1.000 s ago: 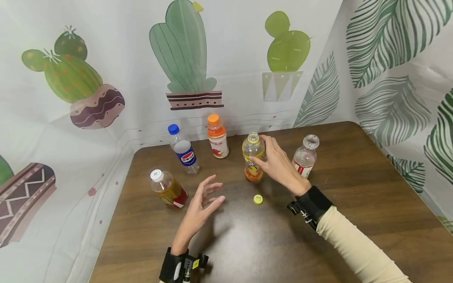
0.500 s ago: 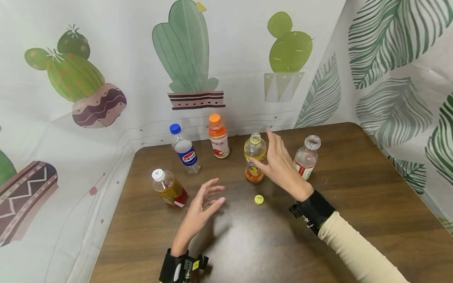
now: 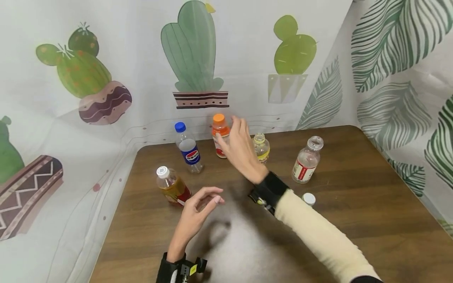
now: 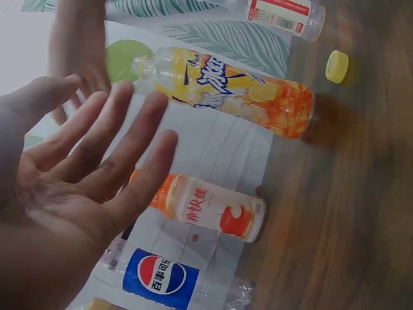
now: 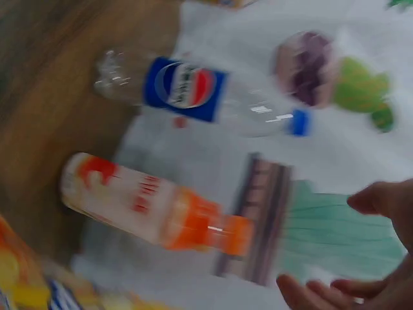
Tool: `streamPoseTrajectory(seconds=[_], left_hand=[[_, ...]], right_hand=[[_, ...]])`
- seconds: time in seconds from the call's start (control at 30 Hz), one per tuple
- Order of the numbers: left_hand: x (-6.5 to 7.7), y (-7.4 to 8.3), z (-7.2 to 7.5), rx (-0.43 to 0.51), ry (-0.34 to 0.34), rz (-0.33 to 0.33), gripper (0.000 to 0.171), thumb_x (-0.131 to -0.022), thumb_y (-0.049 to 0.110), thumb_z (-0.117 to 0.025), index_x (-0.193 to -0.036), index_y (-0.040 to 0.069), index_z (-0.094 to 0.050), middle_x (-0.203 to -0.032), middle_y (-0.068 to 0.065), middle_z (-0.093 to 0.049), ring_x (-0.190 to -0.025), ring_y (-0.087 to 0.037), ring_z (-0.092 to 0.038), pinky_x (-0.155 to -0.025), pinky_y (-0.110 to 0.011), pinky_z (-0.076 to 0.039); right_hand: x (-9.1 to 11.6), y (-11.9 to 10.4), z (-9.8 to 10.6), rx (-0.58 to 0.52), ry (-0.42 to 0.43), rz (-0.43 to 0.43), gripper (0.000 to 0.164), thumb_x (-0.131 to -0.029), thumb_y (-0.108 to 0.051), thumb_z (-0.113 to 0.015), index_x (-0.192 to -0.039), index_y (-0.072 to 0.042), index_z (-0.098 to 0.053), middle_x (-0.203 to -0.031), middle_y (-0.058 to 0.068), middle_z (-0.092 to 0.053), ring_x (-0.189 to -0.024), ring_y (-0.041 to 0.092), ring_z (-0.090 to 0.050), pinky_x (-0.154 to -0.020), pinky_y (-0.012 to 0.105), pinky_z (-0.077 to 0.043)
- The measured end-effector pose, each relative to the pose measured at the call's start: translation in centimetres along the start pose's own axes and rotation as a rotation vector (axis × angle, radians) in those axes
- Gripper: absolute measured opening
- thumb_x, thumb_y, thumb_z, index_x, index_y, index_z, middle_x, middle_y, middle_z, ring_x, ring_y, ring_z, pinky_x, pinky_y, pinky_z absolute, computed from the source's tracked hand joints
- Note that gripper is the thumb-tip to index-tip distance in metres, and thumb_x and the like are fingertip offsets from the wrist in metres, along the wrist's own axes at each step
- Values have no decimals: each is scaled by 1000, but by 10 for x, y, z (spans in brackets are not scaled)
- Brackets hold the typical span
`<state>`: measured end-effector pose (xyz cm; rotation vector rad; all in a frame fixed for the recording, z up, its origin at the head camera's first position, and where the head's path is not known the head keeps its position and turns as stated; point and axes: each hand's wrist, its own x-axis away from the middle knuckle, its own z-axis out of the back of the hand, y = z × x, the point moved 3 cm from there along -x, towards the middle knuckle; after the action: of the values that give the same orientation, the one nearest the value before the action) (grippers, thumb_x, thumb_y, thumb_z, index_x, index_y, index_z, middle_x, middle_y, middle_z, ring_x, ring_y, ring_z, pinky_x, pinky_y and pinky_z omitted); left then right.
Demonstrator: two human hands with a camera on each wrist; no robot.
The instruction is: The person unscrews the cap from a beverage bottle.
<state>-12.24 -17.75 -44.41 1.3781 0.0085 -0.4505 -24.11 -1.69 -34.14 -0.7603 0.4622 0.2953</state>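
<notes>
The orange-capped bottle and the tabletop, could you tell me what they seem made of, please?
Orange-capped bottle: probably smooth plastic; small highlights show at the neck. Tabletop: brown, satin wood or wood-look laminate; grain and soft glare leave it open.

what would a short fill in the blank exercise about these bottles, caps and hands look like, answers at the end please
1. The right hand has its fingertips nearest the apple-label bottle, whose cap is ____.
2. The blue-labelled bottle has a ____ cap.
3. The colour of the loose cap in the left wrist view is ____.
4. The left hand holds ____.

Missing words: orange; blue; yellow; nothing.
</notes>
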Motion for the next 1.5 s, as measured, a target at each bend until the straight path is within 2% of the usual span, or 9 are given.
streamPoseTrajectory(seconds=[0.13, 0.2, 0.33, 0.43, 0.77, 1.0, 1.23, 1.4, 1.5], left_hand=[[7, 3, 6, -1, 19, 24, 20, -101, 15, -58, -120, 15, -63, -99, -10, -72, -96, -21, -71, -88, -29, -56], [10, 3, 9, -17, 25, 25, 20, -101, 15, -58, -119, 15, -64, -99, -9, -72, -95, -20, -71, -88, -30, -56], [15, 1, 15, -47, 51, 23, 20, -101, 14, -58, -119, 14, -64, -97, -8, -72, -93, -18, -71, -88, -29, -56], [18, 1, 19, -50, 59, 24, 20, -101, 14, -58, -119, 13, -64, -96, -8, -73, -93, -18, -71, -88, -29, -56], [25, 1, 20, -35, 70, 46, 22, -101, 15, -58, -120, 8, -63, -97, -7, -73, -93, -18, -71, -87, -29, -56], [26, 3, 31, -46, 96, 58, 22, -100, 16, -59, -121, 9, -63, -99, -8, -72, -95, -19, -71, -88, -29, -57], [29, 7, 31, -47, 84, 47, 22, -101, 14, -58, -122, 10, -62, -101, -8, -72, -97, -19, -70, -90, -28, -56], [30, 10, 30, -63, 98, 27, 23, -100, 13, -59, -122, 11, -63, -102, -8, -72, -98, -20, -71, -92, -27, -55], [32, 11, 28, -55, 107, 30, 23, -100, 14, -60, -123, 12, -62, -106, -9, -72, -101, -20, -70, -93, -27, -55]], right_hand=[[-28, 14, -42, 19, -25, -236, 72, -94, -37, -66, -138, 11, -35, -123, 25, -46, -117, 35, -49, -100, 44, -49], [-38, 21, -60, -1, -38, -321, 72, -92, -40, -67, -134, 9, -37, -122, 24, -46, -117, 35, -49, -100, 45, -49], [-49, 32, -87, -29, -52, -410, 67, -91, -41, -69, -130, 5, -40, -121, 22, -48, -115, 35, -52, -97, 45, -51], [-54, 39, -99, -21, -38, -431, 64, -91, -38, -69, -130, 4, -40, -122, 22, -50, -115, 35, -55, -97, 46, -51], [-59, 56, -105, 49, -63, -359, 60, -93, -31, -67, -134, 5, -41, -125, 24, -56, -120, 39, -55, -104, 47, -47], [-66, 35, -94, 26, -73, -285, 61, -91, -33, -70, -131, 5, -45, -120, 23, -59, -114, 37, -60, -100, 45, -50], [-62, 17, -62, 0, -48, -208, 62, -91, -37, -69, -133, 3, -45, -119, 19, -59, -111, 33, -58, -98, 43, -50], [-56, -4, -33, -32, 2, -94, 58, -91, -37, -71, -129, 1, -48, -115, 17, -59, -106, 30, -58, -94, 41, -50], [-48, -19, -16, -39, 10, -32, 61, -91, -37, -71, -132, 0, -47, -119, 16, -60, -108, 29, -59, -95, 39, -51]])
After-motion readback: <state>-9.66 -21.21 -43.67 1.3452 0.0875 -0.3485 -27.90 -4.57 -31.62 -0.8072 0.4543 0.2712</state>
